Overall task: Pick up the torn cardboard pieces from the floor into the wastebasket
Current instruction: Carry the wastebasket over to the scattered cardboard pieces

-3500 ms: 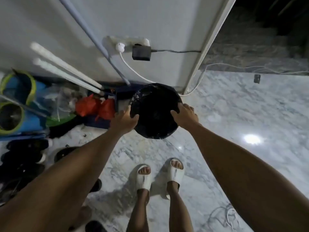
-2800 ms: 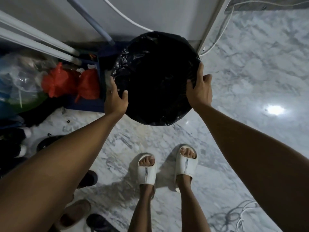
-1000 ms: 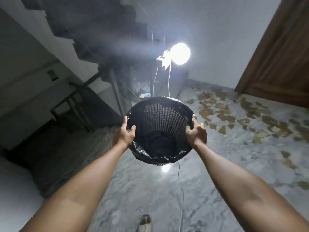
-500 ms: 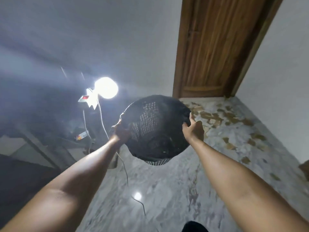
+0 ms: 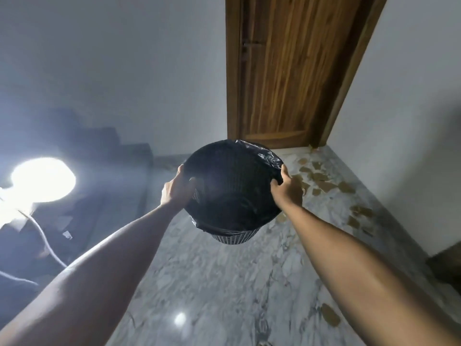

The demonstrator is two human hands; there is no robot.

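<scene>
I hold a mesh wastebasket (image 5: 232, 236) lined with a black plastic bag out in front of me, above the floor. My left hand (image 5: 175, 188) grips its left rim and my right hand (image 5: 287, 188) grips its right rim. Inside, the basket looks dark and I cannot make out any contents. Several torn brown cardboard pieces (image 5: 321, 183) lie scattered on the marble floor beyond and to the right of the basket, up to the door. One more cardboard scrap (image 5: 330, 318) lies nearer, under my right forearm.
A closed wooden door (image 5: 287, 71) stands straight ahead, with a white wall (image 5: 411, 121) along the right. A bright lamp (image 5: 42, 179) with a white cable (image 5: 46, 243) glares at the left, in front of dark stairs (image 5: 112, 146). Marble floor (image 5: 212, 283) lies below.
I lifted the basket from beside the wall clutter and turned round with it. Over the last second the view swung right, bringing the door and the cardboard pieces ahead.
</scene>
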